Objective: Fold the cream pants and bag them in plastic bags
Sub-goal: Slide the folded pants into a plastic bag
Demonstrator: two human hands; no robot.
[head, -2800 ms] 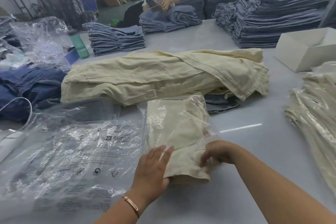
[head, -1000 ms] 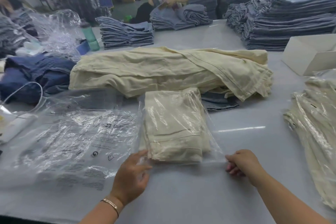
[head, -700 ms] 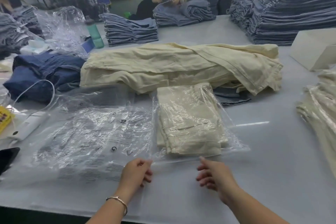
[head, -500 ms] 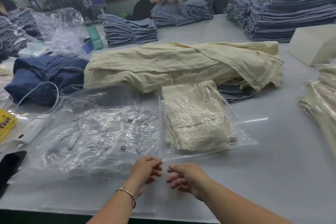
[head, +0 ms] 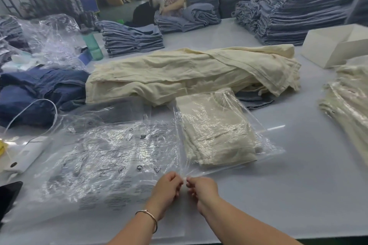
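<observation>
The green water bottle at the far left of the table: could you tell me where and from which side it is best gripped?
Grip the green water bottle around its mid-body from the right, probably: it stands upright, crumpled plastic crowds its left, and the folded denim stack leaves a gap on the right.

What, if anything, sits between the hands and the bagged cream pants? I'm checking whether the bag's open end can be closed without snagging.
Nothing visible does. The left hand and right hand already pinch the near edge of the plastic bag, with the folded cream pants fully inside and only bare table around that edge.
</observation>
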